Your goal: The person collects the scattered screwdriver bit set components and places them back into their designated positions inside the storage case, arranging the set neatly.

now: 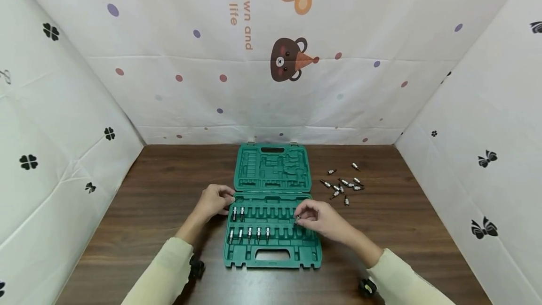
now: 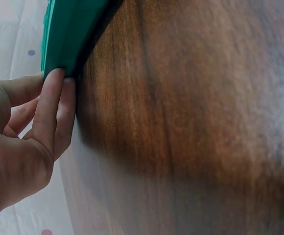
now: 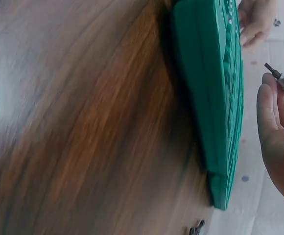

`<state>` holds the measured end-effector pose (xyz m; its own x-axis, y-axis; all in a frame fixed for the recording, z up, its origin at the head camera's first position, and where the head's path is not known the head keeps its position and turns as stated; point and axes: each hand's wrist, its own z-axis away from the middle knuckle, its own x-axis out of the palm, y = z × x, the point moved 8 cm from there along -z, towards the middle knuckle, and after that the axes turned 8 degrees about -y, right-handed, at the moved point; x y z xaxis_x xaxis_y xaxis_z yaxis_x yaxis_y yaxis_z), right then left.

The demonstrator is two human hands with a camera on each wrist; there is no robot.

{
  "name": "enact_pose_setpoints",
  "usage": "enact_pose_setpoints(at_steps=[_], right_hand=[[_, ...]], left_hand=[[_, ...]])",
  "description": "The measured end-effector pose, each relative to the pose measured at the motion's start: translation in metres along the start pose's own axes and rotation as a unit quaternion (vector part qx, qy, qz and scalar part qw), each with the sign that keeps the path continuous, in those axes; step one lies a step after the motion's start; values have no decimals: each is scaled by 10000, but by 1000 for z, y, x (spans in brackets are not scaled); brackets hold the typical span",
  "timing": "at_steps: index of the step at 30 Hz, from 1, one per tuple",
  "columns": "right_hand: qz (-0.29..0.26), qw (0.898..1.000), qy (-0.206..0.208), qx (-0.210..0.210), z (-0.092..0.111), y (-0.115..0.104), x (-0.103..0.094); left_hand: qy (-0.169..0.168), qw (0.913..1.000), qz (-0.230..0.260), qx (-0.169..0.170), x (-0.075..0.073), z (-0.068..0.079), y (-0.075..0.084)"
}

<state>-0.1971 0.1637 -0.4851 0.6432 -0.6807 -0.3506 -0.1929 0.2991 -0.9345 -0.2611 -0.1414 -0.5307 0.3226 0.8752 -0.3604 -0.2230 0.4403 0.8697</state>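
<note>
A green bit socket case (image 1: pixel 273 262) lies unfolded on the table, its lid toward the back wall. My left hand (image 1: pixel 215 199) grips the case's left edge near the hinge; in the left wrist view, fingertips (image 2: pixel 54 78) press against its side wall. Between thumb and fingers, my right hand (image 1: pixel 323 220) pinches a small bit socket (image 3: pixel 274 71) above the right half of the tray, its dark tip sticking out past the fingertips. Two bit sockets (image 1: pixel 238 213) stand in the upper row's left slots, and several bit sockets (image 1: pixel 250 235) fill the lower row's left part.
Several loose bit sockets (image 1: pixel 341 188) are scattered on the brown wooden table (image 1: pixel 169 173) to the right of the lid. Printed white sheets (image 1: pixel 254 102) enclose the table at the back and both sides. The lid (image 1: pixel 237 168) has moulded recesses.
</note>
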Motion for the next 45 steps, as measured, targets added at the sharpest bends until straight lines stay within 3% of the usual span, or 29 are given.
enact_pose_setpoints(at_steps=[8,17,24,28,35,45], right_hand=[[61,9995,-299,108,-13,-4,22],[929,9943,-488,210,-25,-9,39],[1222,9902,-581,358,-30,-4,46],[1487,9869,-557,287,-32,-5,49],[2373,9711,-267,-35,-35,-14,49],[2530,9670,-288,122,-40,-14,52]], left_hand=[[-46,10000,7,-24,0,0,-2],[-56,10000,28,23,0,-2,-1],[-97,9999,26,7,0,-3,-2],[-88,10000,28,1,-1,-4,-2],[-82,10000,6,-11,-2,-3,-1],[-66,10000,-34,39,-1,-3,0]])
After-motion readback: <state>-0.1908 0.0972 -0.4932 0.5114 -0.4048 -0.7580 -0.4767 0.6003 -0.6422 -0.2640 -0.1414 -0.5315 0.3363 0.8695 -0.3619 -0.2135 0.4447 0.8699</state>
